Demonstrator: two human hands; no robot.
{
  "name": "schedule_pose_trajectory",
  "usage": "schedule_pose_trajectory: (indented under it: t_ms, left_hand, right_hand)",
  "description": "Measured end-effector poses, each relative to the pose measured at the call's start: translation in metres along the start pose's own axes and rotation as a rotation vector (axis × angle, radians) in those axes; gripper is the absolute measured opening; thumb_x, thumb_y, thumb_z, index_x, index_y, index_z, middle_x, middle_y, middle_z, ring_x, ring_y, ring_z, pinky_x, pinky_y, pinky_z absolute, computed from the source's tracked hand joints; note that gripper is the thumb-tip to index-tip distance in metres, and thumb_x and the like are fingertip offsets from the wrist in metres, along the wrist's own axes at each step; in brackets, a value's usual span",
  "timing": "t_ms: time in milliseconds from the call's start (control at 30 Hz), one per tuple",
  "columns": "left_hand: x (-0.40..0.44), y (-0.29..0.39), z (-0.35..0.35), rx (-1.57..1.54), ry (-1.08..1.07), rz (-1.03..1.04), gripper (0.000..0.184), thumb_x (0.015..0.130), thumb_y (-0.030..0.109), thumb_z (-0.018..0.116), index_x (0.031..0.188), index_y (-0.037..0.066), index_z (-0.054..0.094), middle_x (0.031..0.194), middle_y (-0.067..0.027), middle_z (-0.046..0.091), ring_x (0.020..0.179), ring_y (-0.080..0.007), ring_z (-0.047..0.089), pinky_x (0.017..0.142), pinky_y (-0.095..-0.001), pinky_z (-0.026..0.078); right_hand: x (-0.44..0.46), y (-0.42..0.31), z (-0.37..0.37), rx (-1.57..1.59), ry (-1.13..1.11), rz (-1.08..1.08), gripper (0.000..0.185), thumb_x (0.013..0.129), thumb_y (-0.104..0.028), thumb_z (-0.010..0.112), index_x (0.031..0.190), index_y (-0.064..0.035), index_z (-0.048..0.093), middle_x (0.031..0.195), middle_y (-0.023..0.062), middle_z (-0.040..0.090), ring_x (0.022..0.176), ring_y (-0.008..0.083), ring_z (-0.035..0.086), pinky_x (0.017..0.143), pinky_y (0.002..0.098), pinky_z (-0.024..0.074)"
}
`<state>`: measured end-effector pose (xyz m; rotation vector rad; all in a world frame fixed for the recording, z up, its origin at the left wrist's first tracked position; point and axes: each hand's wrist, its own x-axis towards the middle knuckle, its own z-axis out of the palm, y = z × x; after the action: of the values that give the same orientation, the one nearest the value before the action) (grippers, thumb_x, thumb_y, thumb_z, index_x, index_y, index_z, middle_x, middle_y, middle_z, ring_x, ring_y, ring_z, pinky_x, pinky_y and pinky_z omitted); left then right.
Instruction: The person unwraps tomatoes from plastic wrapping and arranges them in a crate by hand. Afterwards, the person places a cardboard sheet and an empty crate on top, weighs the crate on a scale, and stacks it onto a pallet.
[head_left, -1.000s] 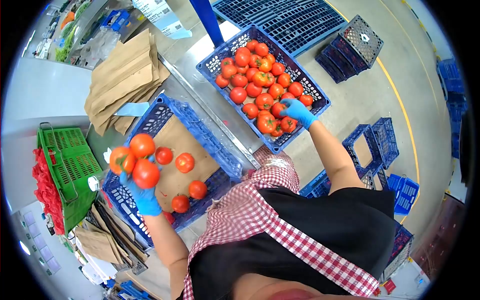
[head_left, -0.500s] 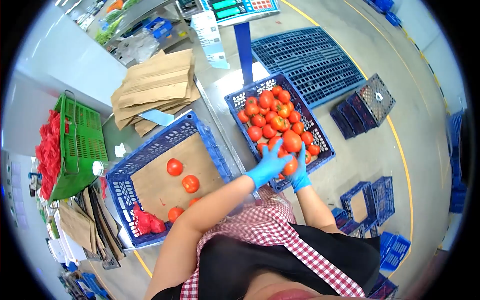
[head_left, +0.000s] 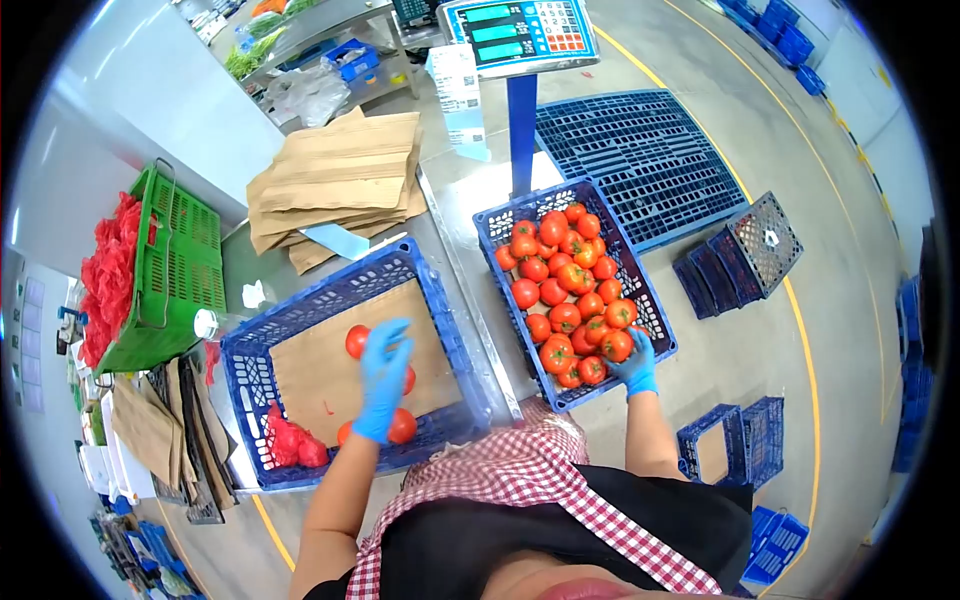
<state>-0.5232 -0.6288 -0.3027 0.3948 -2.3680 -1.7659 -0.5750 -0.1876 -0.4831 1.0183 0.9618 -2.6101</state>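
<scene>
My left hand [head_left: 383, 385], in a blue glove, is over the left blue crate [head_left: 455, 330], its fingers apart and nothing visibly held. Beside its fingers lies a tomato [head_left: 357, 341] on the brown paper liner [head_left: 310, 370]; other tomatoes are partly hidden by the hand. My gloved right hand [head_left: 635, 367] is at the near right corner of the right blue crate [head_left: 655, 315], fingers and thumb around a tomato [head_left: 617, 346]. That crate holds several tomatoes on a scale. Red netting [head_left: 297, 443] lies in the left crate's near corner.
Brown paper sheets [head_left: 340, 170] lie behind the left crate. A green crate [head_left: 180, 265] with red netting stands at left. The scale display [head_left: 515, 35] is on a blue post [head_left: 522, 130]. Blue pallets [head_left: 640, 160] and stacked crates [head_left: 765, 240] are on the floor at right.
My left hand has left the right crate and moved over the left one. My right hand has shifted to the right crate's edge. The camera view has shifted, showing more of the scale display.
</scene>
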Motion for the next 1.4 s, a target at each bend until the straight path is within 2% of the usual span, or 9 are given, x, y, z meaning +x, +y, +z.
schedule_pose_trajectory:
  t_ms: [33, 67, 167, 333, 633, 767, 1033, 1267, 1400]
  left_hand:
    - [-0.005, -0.014, -0.022, 0.057, 0.086, -0.018, 0.027, 0.083, 0.006, 0.057, 0.110, 0.007, 0.059, 0.110, -0.0054, 0.058, 0.098, -0.0155, 0.056, 0.083, -0.0293, 0.046]
    - [-0.012, -0.034, -0.042, 0.112, 0.167, -0.037, 0.026, 0.083, 0.006, 0.057, 0.110, 0.006, 0.059, 0.108, -0.0053, 0.059, 0.097, -0.0151, 0.057, 0.082, -0.0290, 0.046]
    - [-0.041, -0.069, -0.082, 0.127, 0.224, -0.141, 0.023, 0.084, 0.007, 0.058, 0.106, 0.005, 0.061, 0.101, -0.0043, 0.060, 0.089, -0.0125, 0.057, 0.078, -0.0265, 0.045]
    - [-0.078, -0.070, -0.101, 0.058, 0.212, -0.216, 0.019, 0.084, 0.007, 0.058, 0.102, 0.003, 0.063, 0.097, -0.0035, 0.060, 0.082, -0.0104, 0.054, 0.073, -0.0236, 0.044]
    - [-0.121, -0.040, -0.136, 0.098, 0.355, -0.140, 0.017, 0.085, 0.005, 0.058, 0.101, 0.001, 0.063, 0.097, -0.0034, 0.061, 0.087, -0.0112, 0.056, 0.077, -0.0245, 0.045]
    - [-0.140, -0.065, -0.184, 0.098, 0.568, -0.092, 0.017, 0.085, 0.006, 0.058, 0.100, 0.001, 0.063, 0.099, -0.0044, 0.062, 0.088, -0.0123, 0.057, 0.079, -0.0258, 0.045]
    - [-0.165, -0.099, -0.273, 0.270, 0.829, -0.103, 0.020, 0.085, 0.011, 0.058, 0.104, 0.005, 0.061, 0.104, -0.0042, 0.060, 0.094, -0.0160, 0.055, 0.079, -0.0288, 0.044]
    - [-0.174, -0.131, -0.333, 0.359, 0.893, -0.170, 0.032, 0.085, 0.016, 0.060, 0.115, 0.004, 0.057, 0.114, -0.0088, 0.057, 0.102, -0.0206, 0.054, 0.087, -0.0331, 0.042]
    - [-0.177, -0.160, -0.384, 0.312, 1.079, -0.235, 0.039, 0.083, 0.018, 0.062, 0.119, 0.004, 0.054, 0.118, -0.0125, 0.054, 0.104, -0.0246, 0.054, 0.088, -0.0351, 0.043]
  right_hand:
    - [0.015, -0.003, -0.020, -0.062, 0.079, -0.031, 0.048, 0.078, -0.039, 0.059, 0.119, -0.0131, 0.053, 0.122, 0.0075, 0.052, 0.109, 0.0261, 0.050, 0.091, 0.0426, 0.0424]
    - [0.013, -0.012, -0.016, -0.014, 0.189, -0.013, 0.032, 0.079, -0.032, 0.058, 0.104, -0.0124, 0.060, 0.106, 0.0058, 0.059, 0.101, 0.0232, 0.054, 0.087, 0.0419, 0.0440]
    - [0.022, -0.024, -0.046, -0.093, 0.296, -0.012, 0.025, 0.079, -0.030, 0.058, 0.096, -0.0116, 0.062, 0.094, 0.0040, 0.061, 0.091, 0.0202, 0.057, 0.081, 0.0397, 0.0454]
    - [-0.002, -0.021, 0.015, -0.228, 0.110, -0.038, 0.020, 0.083, -0.029, 0.056, 0.091, -0.0110, 0.061, 0.086, 0.0029, 0.061, 0.079, 0.0184, 0.059, 0.071, 0.0312, 0.0468]
    - [-0.105, 0.047, 0.206, -0.736, -0.419, -0.184, 0.019, 0.086, -0.015, 0.055, 0.098, -0.0022, 0.063, 0.092, 0.0070, 0.065, 0.083, 0.0147, 0.061, 0.077, 0.0265, 0.0470]
    - [-0.144, 0.071, 0.250, -0.924, -0.591, -0.214, 0.021, 0.087, -0.014, 0.057, 0.102, -0.0004, 0.063, 0.094, 0.0044, 0.065, 0.087, 0.0112, 0.059, 0.079, 0.0245, 0.0457]
    - [-0.154, 0.111, 0.286, -1.091, -0.664, -0.255, 0.019, 0.084, -0.013, 0.060, 0.098, -0.0002, 0.065, 0.090, 0.0015, 0.063, 0.085, 0.0096, 0.056, 0.077, 0.0222, 0.0437]
    - [-0.150, 0.147, 0.341, -1.217, -0.736, -0.486, 0.017, 0.085, -0.008, 0.059, 0.099, 0.0003, 0.064, 0.089, 0.0013, 0.063, 0.081, 0.0079, 0.055, 0.073, 0.0214, 0.0436]
    - [-0.155, 0.179, 0.363, -1.338, -0.788, -0.511, 0.019, 0.087, -0.007, 0.056, 0.102, 0.0017, 0.062, 0.100, 0.0042, 0.062, 0.089, 0.0105, 0.055, 0.080, 0.0223, 0.0436]
